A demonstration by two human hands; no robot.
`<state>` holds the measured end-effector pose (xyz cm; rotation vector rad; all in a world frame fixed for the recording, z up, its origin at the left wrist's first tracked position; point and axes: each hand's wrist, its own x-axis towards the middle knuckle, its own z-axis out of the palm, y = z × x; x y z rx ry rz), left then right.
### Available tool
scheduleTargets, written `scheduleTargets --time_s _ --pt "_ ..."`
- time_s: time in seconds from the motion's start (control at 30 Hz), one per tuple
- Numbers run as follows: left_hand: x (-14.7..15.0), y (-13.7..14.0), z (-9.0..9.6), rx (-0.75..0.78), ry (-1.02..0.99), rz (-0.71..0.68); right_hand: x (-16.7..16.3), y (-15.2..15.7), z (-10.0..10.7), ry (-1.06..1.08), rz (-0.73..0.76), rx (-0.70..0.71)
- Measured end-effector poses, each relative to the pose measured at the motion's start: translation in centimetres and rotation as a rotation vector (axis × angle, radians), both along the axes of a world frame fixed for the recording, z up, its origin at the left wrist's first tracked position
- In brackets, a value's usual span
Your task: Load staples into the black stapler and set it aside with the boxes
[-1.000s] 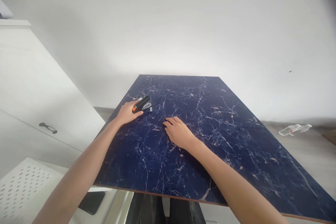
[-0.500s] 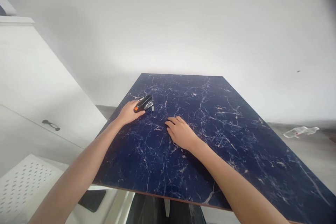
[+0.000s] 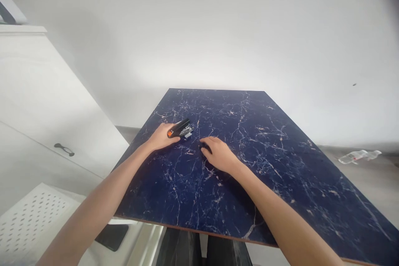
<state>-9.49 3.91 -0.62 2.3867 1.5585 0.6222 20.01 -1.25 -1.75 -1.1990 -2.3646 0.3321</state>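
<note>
A black stapler (image 3: 181, 127) with an orange patch on its rear end and shiny metal along its side is held in my left hand (image 3: 162, 137). My thumb lies along its near side, and the other fingers are mostly hidden behind it. To the right, my right hand (image 3: 220, 153) is low over the blue marble-patterned table (image 3: 193, 191), its fingers curved and the thumb apart from them. Nothing shows between them. A short gap separates this hand from the stapler's front end.
A white cabinet (image 3: 56, 104) with a dark handle (image 3: 64, 149) stands on the left. Below it are a perforated white surface (image 3: 34, 212) and a dark flat phone-like object (image 3: 112, 237). A clear plastic bottle (image 3: 358, 156) lies on the floor at right, near the wall (image 3: 218, 29).
My left hand has moved right and slightly nearer with the stapler in it. The thumb and fingers of my right hand have spread further apart.
</note>
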Motion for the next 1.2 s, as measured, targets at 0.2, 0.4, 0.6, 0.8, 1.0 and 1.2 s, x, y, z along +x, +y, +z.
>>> scheduleTargets --time_s 0.2,0.4,0.6,0.8,1.0,1.2 --pt "4.1 -3.0 0.1 0.015 0.008 -0.169 2.4 1.6 0.8 0.127 -0.155 -0.175" --pt "8.2 -5.6 -0.8 0.061 -0.021 -0.092 2.8 1.3 1.3 0.136 -0.095 -0.22" --pt "10.1 -8.0 -0.1 -0.035 -0.081 -0.133 3.2 0.9 2.2 0.168 -0.046 -0.314" --pt "8.7 -8.0 0.9 -0.084 -0.08 -0.18 3.9 1.3 2.7 0.163 -0.068 -0.344" --pt "6.1 -6.4 1.4 -0.17 0.095 -0.343 4.9 1.2 2.8 -0.042 -0.112 -0.284" --pt "6.1 -6.0 1.2 -0.133 0.076 -0.307 4.8 0.7 3.1 -0.092 -0.014 -0.291"
